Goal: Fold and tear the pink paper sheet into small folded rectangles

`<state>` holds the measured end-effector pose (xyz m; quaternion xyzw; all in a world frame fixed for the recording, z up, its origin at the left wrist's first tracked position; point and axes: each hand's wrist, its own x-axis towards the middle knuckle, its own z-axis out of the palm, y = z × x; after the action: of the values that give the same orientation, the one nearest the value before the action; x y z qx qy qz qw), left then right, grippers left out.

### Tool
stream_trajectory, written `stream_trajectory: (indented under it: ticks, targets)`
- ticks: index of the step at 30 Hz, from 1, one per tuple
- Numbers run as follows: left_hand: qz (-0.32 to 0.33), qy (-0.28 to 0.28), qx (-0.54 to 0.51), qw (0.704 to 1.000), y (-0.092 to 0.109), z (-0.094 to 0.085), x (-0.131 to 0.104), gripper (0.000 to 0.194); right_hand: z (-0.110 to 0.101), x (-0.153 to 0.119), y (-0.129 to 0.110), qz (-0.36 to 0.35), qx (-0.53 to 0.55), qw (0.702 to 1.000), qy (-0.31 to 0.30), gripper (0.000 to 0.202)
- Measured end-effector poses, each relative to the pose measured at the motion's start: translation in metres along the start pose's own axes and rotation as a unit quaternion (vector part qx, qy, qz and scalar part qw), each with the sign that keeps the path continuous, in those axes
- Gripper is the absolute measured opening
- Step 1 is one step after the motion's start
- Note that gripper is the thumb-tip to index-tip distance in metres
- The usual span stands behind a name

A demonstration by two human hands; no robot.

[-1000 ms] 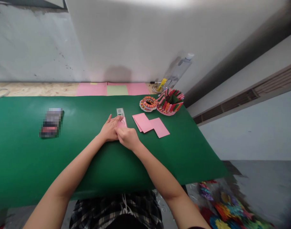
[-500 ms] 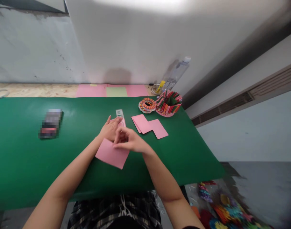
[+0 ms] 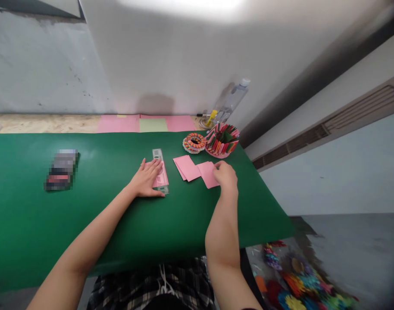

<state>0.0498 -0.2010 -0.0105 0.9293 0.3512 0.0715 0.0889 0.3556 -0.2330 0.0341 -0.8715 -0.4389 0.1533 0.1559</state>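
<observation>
My left hand lies flat with its fingers spread, pressing a clear ruler onto a pink paper. To the right, my right hand is closed at the right edge of a pink paper square; its fingertips are partly hidden. Between the two hands lie overlapping pink papers, their right corner meeting the square near my right hand.
A phone lies on the green table at the left. Behind my right hand are a ring of folded paper, a folded-paper basket, a yellow glue stick and a bottle.
My right hand has moved from beside my left hand to the pink paper at the right, with the sheet it held. My left hand has spread flatter on the ruler.
</observation>
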Motion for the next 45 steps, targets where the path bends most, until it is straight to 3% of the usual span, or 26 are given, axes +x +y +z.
stream_trajectory:
  ticks: [3,6,8,10,15,21,24,26,30,35,40,45]
  targets:
    - [0.006,-0.010,0.013,1.000,0.001,0.001,-0.001,0.117,0.005,-0.015,-0.021,-0.143,-0.024,0.987,0.065,0.045]
    - [0.014,-0.015,0.017,1.000,0.002,0.000,-0.001,0.121,0.015,-0.028,-0.039,-0.300,-0.023,0.953,-0.031,0.058]
    - [0.015,-0.016,0.018,1.000,0.003,0.000,-0.001,0.119,0.021,-0.035,-0.046,-0.328,-0.057,0.938,-0.093,0.069]
    - [0.014,-0.016,0.018,1.000,0.003,0.000,-0.001,0.114,0.024,-0.039,-0.050,-0.321,-0.082,0.936,-0.119,0.071]
    - [0.020,-0.013,0.009,1.000,0.002,-0.001,-0.002,0.103,0.023,-0.040,-0.048,-0.300,-0.065,0.946,-0.109,0.045]
    - [0.034,0.028,0.022,0.999,0.003,-0.005,-0.004,0.091,0.016,-0.040,-0.051,-0.326,-0.001,0.945,0.018,0.052]
    - [0.030,0.046,0.018,0.998,0.003,-0.007,-0.005,0.088,0.012,-0.041,-0.055,-0.354,0.102,0.923,0.109,0.054]
    - [0.020,0.049,0.012,0.999,0.002,-0.006,-0.006,0.087,0.011,-0.042,-0.057,-0.357,0.177,0.909,0.126,0.054]
    - [0.005,0.064,-0.010,0.998,-0.001,-0.002,-0.008,0.087,0.016,-0.039,-0.056,-0.311,0.266,0.911,0.044,0.045]
    - [0.030,0.105,-0.042,0.993,-0.006,0.003,-0.007,0.087,0.026,-0.034,-0.053,-0.277,0.228,0.930,-0.075,0.036]
    - [0.014,0.156,-0.054,0.986,-0.009,0.004,-0.006,0.085,0.028,-0.037,-0.055,-0.271,0.258,0.919,-0.128,0.044]
    - [-0.045,0.236,-0.053,0.969,-0.011,0.002,-0.010,0.090,0.042,-0.046,-0.069,-0.289,0.278,0.899,-0.177,0.044]
